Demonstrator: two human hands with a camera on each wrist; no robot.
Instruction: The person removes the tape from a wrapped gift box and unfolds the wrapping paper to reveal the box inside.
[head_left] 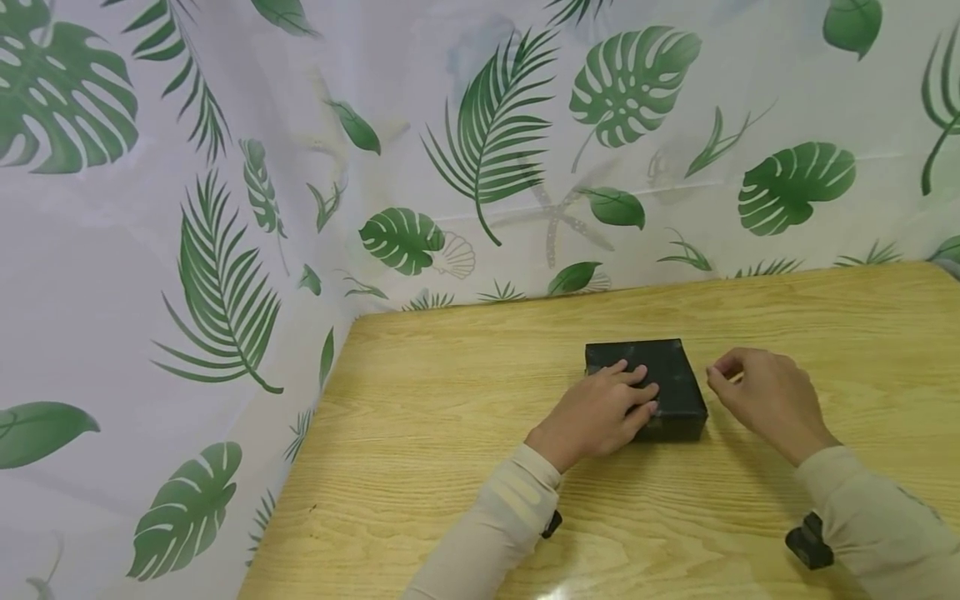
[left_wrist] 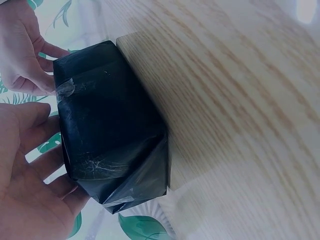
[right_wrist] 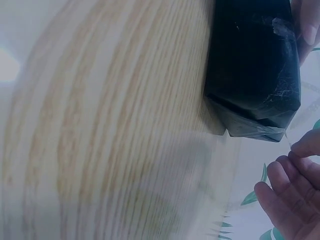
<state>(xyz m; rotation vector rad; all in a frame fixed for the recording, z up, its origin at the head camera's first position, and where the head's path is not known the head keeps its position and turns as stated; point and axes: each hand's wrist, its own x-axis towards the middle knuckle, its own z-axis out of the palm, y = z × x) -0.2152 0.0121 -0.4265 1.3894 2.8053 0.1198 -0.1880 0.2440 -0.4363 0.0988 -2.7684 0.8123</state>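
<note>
A box wrapped in black plastic (head_left: pixel 671 379) lies flat on the wooden table. My left hand (head_left: pixel 600 410) rests on its top near the left side, fingers spread. Creased, folded wrapping with shiny clear tape (left_wrist: pixel 66 88) shows on the box's near side in the left wrist view. Just right of the box, my right hand (head_left: pixel 772 402) pinches the end of a thin clear tape strip (right_wrist: pixel 288 140) between thumb and fingertips. That strip runs from the corner of the folded end to the fingertips in the right wrist view.
The wooden table (head_left: pixel 420 417) has a left edge and a back edge in view. Behind it and at the left hangs a white cloth (head_left: pixel 300 233) printed with green leaves. Dark wrist devices (head_left: pixel 810 542) sit under both sleeves.
</note>
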